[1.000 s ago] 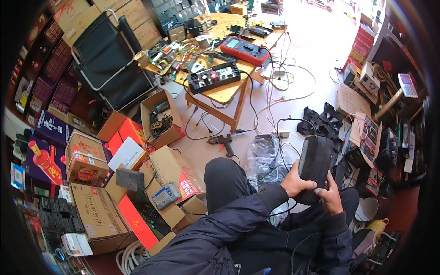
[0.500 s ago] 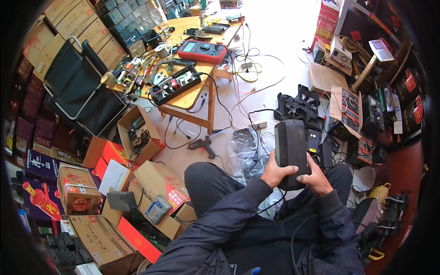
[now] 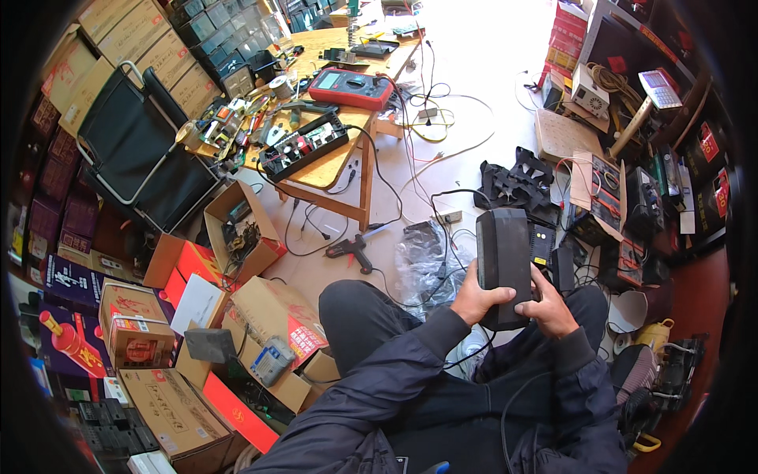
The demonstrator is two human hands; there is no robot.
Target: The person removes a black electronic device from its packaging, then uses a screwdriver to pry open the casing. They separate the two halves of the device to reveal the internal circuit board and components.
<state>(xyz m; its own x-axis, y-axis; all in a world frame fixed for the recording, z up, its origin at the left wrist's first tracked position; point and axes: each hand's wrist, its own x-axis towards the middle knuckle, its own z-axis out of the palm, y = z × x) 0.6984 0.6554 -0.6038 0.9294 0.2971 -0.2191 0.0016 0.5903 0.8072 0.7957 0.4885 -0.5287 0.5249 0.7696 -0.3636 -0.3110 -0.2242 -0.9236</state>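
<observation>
Both my hands hold a long black charger box (image 3: 505, 257) with bevelled edges over my lap. My left hand (image 3: 477, 297) grips its left side near the lower end, thumb on the top face. On the right side, my right hand (image 3: 550, 306) has its thumb pressed to the same face. The other fingers are mostly hidden beside or beneath the box. One black cable (image 3: 452, 191) runs by its far end, another by its near end. Below and to the left lies a clear plastic bag (image 3: 426, 265) on the floor.
A wooden table (image 3: 335, 170) holds an opened black case with circuit parts (image 3: 308, 146) and a red multimeter (image 3: 347, 87). A glue gun (image 3: 351, 251) lies on the floor. Cardboard boxes (image 3: 170, 411) crowd the left, beside a black folding chair (image 3: 146, 146). Cords and electronics lie right.
The view has shifted very slightly. My hands keep the same grip on the charger box, and nothing else has visibly moved.
</observation>
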